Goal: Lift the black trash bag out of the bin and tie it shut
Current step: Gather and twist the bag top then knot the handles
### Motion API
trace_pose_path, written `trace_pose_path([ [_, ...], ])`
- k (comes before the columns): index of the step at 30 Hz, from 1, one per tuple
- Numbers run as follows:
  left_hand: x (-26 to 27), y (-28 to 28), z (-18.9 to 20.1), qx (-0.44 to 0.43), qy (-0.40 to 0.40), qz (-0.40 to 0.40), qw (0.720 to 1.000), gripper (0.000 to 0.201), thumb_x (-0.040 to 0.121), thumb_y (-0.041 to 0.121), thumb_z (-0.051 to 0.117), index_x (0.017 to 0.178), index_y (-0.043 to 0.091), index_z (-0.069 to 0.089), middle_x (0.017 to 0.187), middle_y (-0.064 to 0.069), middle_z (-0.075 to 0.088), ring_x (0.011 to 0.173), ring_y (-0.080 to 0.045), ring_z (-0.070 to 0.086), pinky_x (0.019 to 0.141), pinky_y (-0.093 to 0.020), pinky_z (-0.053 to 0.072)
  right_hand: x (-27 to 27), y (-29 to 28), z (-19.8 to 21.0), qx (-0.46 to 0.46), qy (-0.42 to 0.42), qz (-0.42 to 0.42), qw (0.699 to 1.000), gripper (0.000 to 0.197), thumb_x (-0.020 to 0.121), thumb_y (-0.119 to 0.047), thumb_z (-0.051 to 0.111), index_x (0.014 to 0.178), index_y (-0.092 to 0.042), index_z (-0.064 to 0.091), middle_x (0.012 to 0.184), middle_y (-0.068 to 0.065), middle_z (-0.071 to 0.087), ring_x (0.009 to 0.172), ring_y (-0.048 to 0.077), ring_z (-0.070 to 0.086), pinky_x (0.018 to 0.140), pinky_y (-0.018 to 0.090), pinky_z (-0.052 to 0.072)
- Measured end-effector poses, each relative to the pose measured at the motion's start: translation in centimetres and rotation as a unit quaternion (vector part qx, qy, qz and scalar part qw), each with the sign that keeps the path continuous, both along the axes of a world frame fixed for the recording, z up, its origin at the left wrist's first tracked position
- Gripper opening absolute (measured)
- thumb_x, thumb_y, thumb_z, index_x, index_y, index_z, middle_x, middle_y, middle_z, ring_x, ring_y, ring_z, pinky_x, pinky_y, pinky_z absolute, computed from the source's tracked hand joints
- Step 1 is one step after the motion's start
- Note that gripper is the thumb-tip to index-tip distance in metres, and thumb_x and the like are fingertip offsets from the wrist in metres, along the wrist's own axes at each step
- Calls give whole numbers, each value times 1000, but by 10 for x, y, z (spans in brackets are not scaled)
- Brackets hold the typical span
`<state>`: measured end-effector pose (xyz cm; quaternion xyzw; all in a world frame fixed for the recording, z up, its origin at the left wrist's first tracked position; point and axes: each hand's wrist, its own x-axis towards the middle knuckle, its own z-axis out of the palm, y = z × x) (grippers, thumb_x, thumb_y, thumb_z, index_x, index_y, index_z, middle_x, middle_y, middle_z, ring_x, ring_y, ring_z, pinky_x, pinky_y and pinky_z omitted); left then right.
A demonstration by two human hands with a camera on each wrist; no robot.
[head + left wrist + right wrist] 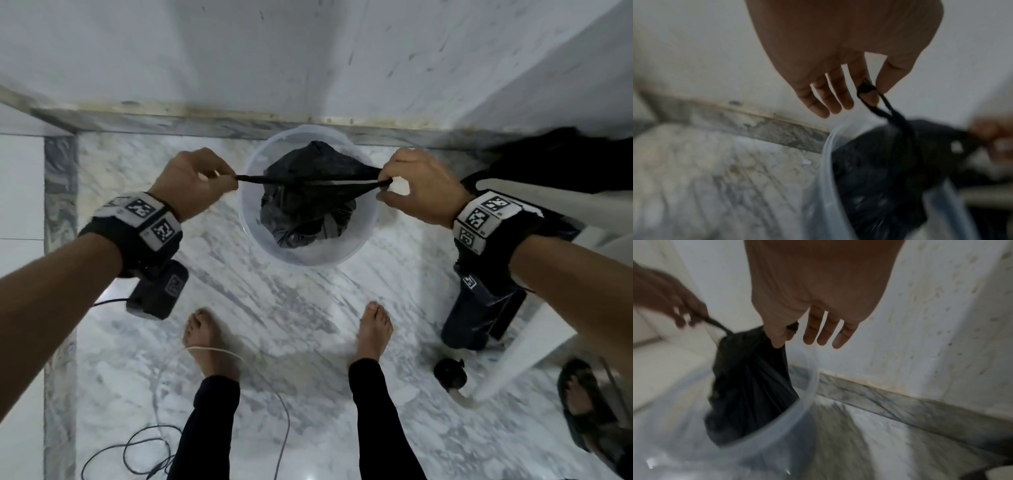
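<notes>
A black trash bag [308, 209] hangs inside a translucent round bin [253, 236] on the marble floor. Its top is stretched into two thin black strips pulled sideways over the bin. My left hand [195, 178] pinches the left strip between thumb and forefinger, the other fingers loosely extended. My right hand [418, 186] pinches the right strip the same way. The left wrist view shows the left hand [869, 91] pinching the bag [885, 170] by a loop above the bin [826, 170]. In the right wrist view the right hand [785, 335] grips the bag [750, 382] inside the bin [805, 395].
A white wall with a grey marble skirting [171, 120] runs just behind the bin. A white plastic chair [520, 349] stands to the right with dark cloth [561, 161] on it. Cables [144, 448] lie on the floor by my bare feet [209, 342]; another person's sandalled foot [582, 394] is at right.
</notes>
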<state>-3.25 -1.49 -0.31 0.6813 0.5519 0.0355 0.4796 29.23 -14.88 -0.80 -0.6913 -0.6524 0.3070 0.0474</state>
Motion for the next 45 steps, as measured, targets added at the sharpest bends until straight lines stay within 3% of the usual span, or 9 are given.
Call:
trace_pose_path([
  [4,14,1,17,-186,-175,224,940,32,77,12,49,52,20,67,62,5,73,77,-16,65,81,-37,49,-11,6,28,48,142,-80,986,4,72,-12,69,73,-14,66,103,-4,66,92,-8,53,84,12,39],
  [6,21,0,20,-257,-233,305,887,31,78,11,43,51,16,58,62,-2,73,79,-19,63,83,-38,49,-15,9,33,14,205,-124,971,10,69,-8,67,65,-15,62,109,-8,68,90,-15,55,81,13,39],
  [12,34,-9,27,-305,-280,377,828,16,46,22,54,58,14,46,57,0,48,68,-23,59,83,-36,54,-29,13,34,-12,368,-196,909,12,61,-1,54,51,-8,55,81,-8,74,103,3,63,87,17,47],
  [18,38,-11,25,-321,-289,390,813,17,47,21,52,59,10,50,56,-3,46,56,-23,52,77,-33,53,-37,22,32,3,418,-242,876,38,66,-1,48,34,-21,52,45,-6,63,73,50,58,57,30,42],
  [24,43,-15,24,-318,-297,422,796,19,46,19,50,59,6,54,47,-3,39,49,-22,43,74,-32,53,-47,27,32,-3,481,-365,797,34,64,-8,50,32,-18,51,32,-6,41,38,19,36,53,30,33],
  [29,36,-18,16,-323,-306,456,771,29,47,19,49,70,4,58,49,-2,36,49,-20,40,69,-28,52,-45,22,19,-46,558,-490,668,21,77,-10,46,57,-17,47,47,-4,55,43,9,39,62,29,36],
  [37,36,-24,14,-330,-331,463,753,42,48,16,50,84,-1,65,52,-1,39,51,-18,41,71,-28,50,-36,7,12,-128,560,-418,704,45,82,-4,32,107,-20,66,73,-8,65,67,7,55,66,26,30],
  [42,37,-26,11,-340,-344,448,752,46,50,10,44,90,2,65,55,-1,50,48,-15,44,63,-24,51,-48,-2,4,-118,585,-458,659,41,93,2,37,110,-25,63,110,-7,70,67,1,62,63,19,33],
  [45,37,-29,5,-343,-333,418,772,45,60,-4,35,92,7,65,57,1,58,45,-10,48,61,-21,53,-55,-5,0,-111,585,-489,638,30,95,-4,43,106,-23,63,101,-11,72,66,-1,63,59,18,33],
])
